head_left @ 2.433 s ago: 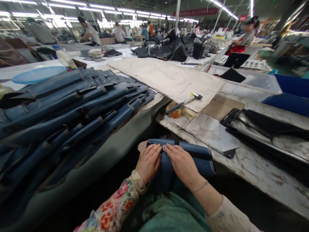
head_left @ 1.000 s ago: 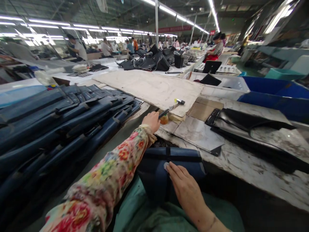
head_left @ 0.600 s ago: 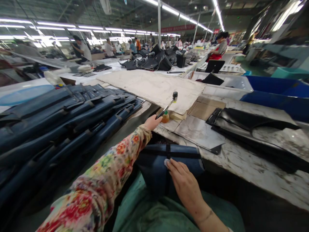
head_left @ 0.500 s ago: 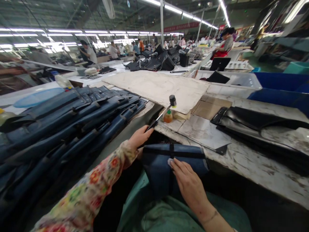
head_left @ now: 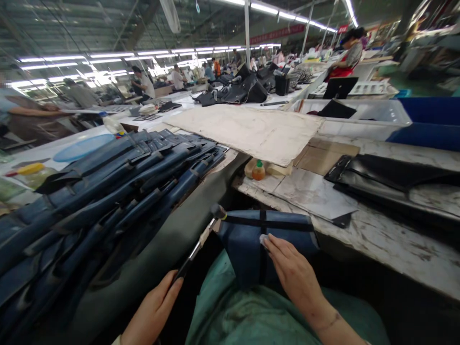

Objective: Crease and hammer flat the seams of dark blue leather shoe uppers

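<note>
My left hand (head_left: pixel 158 299) is closed round the black grip of a hammer (head_left: pixel 196 249) with a metal shaft and a dark head. The hammer head is beside the left end of a dark blue bag piece (head_left: pixel 244 242). This piece has crossing black straps and rests over my lap, against the table edge. My right hand (head_left: pixel 296 273) lies on it with fingers stretched out, near where the straps cross. Something small and white (head_left: pixel 264 238) shows at its fingertips; I cannot tell whether it is a scrap or a finger cover.
Layered blue bag pieces (head_left: pixel 143 191) cover the left side. On the worn table (head_left: pixel 406 254) stand a small orange bottle (head_left: pixel 258 171) and black pieces (head_left: pixel 398 187). A pale cloth sheet (head_left: pixel 247 129) lies ahead, near a white bin (head_left: pixel 384 109). Other people work farther back.
My left hand has drawn back toward me with the hammer, whose head has come down from over the table to the bag piece's left end. My right hand stays on the piece.
</note>
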Demonstrator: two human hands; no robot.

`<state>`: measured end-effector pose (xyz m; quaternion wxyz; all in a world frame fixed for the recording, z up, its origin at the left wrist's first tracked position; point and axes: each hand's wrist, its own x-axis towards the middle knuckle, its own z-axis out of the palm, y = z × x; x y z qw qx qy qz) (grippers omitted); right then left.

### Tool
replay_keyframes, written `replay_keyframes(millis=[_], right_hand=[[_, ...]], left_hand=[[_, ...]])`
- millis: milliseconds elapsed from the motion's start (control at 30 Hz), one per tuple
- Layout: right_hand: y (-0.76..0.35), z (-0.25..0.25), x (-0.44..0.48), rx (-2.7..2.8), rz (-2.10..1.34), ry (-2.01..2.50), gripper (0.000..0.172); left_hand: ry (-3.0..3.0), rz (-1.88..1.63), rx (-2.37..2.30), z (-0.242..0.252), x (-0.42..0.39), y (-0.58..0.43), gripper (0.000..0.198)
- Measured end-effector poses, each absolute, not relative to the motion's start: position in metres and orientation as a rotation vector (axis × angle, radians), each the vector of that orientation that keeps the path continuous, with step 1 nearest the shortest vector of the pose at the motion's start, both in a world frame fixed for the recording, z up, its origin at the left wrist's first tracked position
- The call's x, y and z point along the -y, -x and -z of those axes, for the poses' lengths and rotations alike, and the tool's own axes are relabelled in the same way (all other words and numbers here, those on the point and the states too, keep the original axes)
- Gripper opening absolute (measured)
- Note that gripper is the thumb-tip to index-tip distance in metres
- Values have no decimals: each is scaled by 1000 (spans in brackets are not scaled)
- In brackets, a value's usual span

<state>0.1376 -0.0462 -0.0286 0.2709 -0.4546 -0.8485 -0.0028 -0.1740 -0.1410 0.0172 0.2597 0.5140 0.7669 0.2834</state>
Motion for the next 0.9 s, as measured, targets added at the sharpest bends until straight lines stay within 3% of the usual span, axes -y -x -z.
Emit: replay_keyframes(millis=[367, 900], right_hand=[[-140, 27, 52, 2272, -10, 1278, 43], [-139, 23, 56, 2239, -20, 1311, 43]], left_hand=[[-1588, -504, -1853, -10, 117, 146, 38], [-1670, -526, -1726, -11, 100, 132, 36]])
